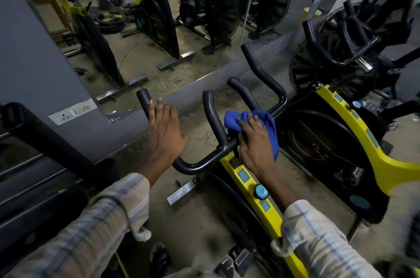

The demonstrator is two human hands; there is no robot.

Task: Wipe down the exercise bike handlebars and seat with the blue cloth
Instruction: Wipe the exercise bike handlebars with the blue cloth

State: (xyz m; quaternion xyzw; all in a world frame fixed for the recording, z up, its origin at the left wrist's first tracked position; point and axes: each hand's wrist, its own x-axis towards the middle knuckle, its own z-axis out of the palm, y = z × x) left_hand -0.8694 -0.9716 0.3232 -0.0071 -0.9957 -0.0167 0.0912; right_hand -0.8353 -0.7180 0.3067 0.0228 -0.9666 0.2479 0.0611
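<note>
While the left hand lies open, steadying the handlebars, the right hand presses the bunched blue cloth onto the centre bar, probably clutching it

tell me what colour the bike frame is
Yellow; the bike frame shows best in the head view.

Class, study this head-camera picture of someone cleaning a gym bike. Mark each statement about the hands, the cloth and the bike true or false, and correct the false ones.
1. The right hand presses the blue cloth at the centre of the handlebars. True.
2. The left hand holds a second cloth. False: it rests bare on the left handlebar grip.
3. The bike frame is red. False: it is yellow.
4. A round blue-faced knob sits on the frame below the handlebars. True.
5. The cloth lies on the seat. False: no seat is in view.
</note>
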